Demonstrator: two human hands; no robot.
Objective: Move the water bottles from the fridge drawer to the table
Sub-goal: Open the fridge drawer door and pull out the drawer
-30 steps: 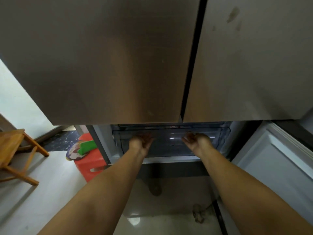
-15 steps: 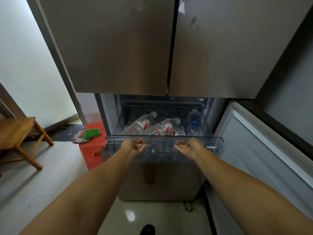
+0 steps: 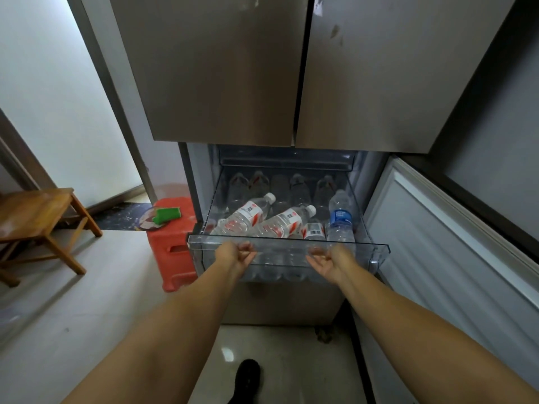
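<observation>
Clear plastic water bottles w/ red-white labels lie tilted in the clear plastic fridge drawer (image 3: 288, 243), which is pulled out from under the two closed brushed-steel fridge doors (image 3: 221, 68). One red-label bottle (image 3: 248, 212) sits toward drawer's left side, white cap up-right; second red-label bottle (image 3: 287, 221) lies just beside it nr centre, cap also up-right. A third labelled bottle (image 3: 314, 230) shows only partly, low behind front wall. Clear bottle w/ blue label (image 3: 340, 217) stands upright at drawer's right side. Row of more clear bottles (image 3: 280, 186) along drawer's back edge, dim, details unclear. More bottle shapes visible thru front wall, blurry.

Left hand (image 3: 234, 255) at front edge, left part, fingers curled palm-up at the rim; can't tell if it actually grasps the rim or just sits under it. Right hand (image 3: 328, 260) at front edge, right part, palm up, fingers loosely curled, looks released, apart from the rim.

Outward: white inner panel of open lower door (image 3: 455, 237) on right. Red plastic stool (image 3: 172, 243) just left of the fridge, green item (image 3: 167, 214) on top. Brown wooden stool (image 3: 38, 220) far left on grey tile floor (image 3: 87, 301). Black shoe (image 3: 247, 377) at bottom centre.
</observation>
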